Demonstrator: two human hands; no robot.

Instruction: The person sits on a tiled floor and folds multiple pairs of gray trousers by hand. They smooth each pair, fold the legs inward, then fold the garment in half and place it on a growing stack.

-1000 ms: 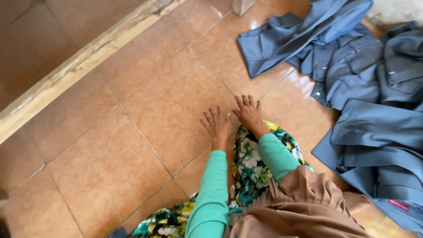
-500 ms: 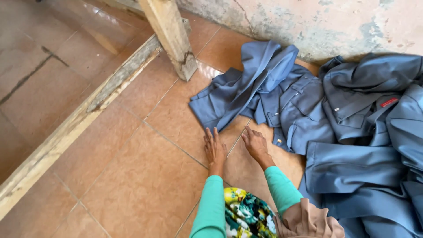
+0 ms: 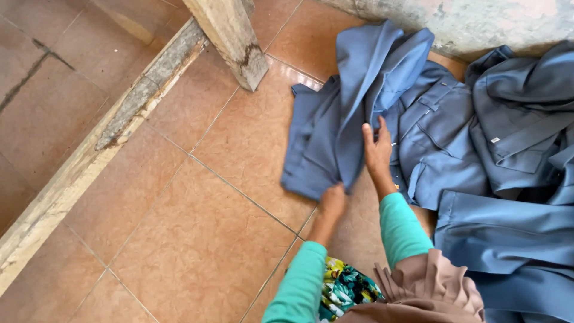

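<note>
From the head view, your left hand [image 3: 332, 200] is down at the lower edge of a blue garment [image 3: 335, 128] that lies partly lifted over the tiled floor [image 3: 197, 227]. The fingers are tucked under or behind the cloth, so you cannot tell how far they are closed or whether they have a grip; only the back of the hand and wrist show. Your right hand [image 3: 378, 149] is higher up, palm against the same garment, fingers [image 3: 382, 128] stretched upward and loosely spread, pressing on or pinching a fold near its middle; a firm grip is not clear from here. Both forearms wear teal sleeves [image 3: 400, 224].

The blue garment stands up in a ridge between your hands and the wall [image 3: 466, 24], its left part draped flat on the orange-brown tiles. Just to its right, touching it, lies a heap of further blue clothes [image 3: 508, 179] spreading to the frame's right edge and down beside your knee. A wooden post [image 3: 230, 39] rises at the top, near the garment's upper left corner but apart from it, and a wooden beam [image 3: 101, 143] runs diagonally across the floor to the left, well apart from your hands. At the bottom, a floral cloth [image 3: 347, 290] and a brown pleated cloth [image 3: 424, 287] cover your lap.
</note>
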